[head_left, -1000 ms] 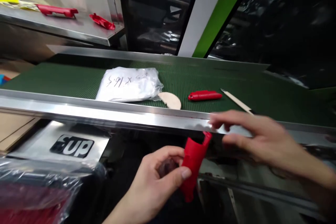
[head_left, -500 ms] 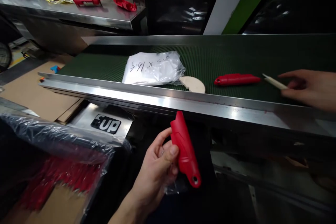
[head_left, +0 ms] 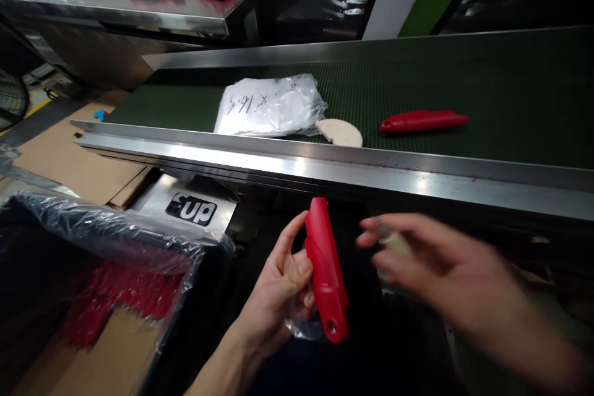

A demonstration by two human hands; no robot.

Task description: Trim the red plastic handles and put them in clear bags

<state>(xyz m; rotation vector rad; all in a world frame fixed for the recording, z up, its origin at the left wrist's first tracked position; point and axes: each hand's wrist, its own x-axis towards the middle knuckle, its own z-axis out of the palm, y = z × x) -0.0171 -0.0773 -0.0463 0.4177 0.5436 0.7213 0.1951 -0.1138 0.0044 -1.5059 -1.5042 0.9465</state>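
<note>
Red plastic, gripped in closed fingers of left hand (head_left: 278,289): a slim part (head_left: 325,260), tilted, holed end lowest. Pinched in right hand (head_left: 440,266), newly lifted off the green belt (head_left: 515,117): a pale tool (head_left: 395,244). Means part and tool now both in hand, near but apart. On belt: second red piece (head_left: 424,122). Cannot make out the tool's blurred tip, nor the part's palm-side face.
</note>
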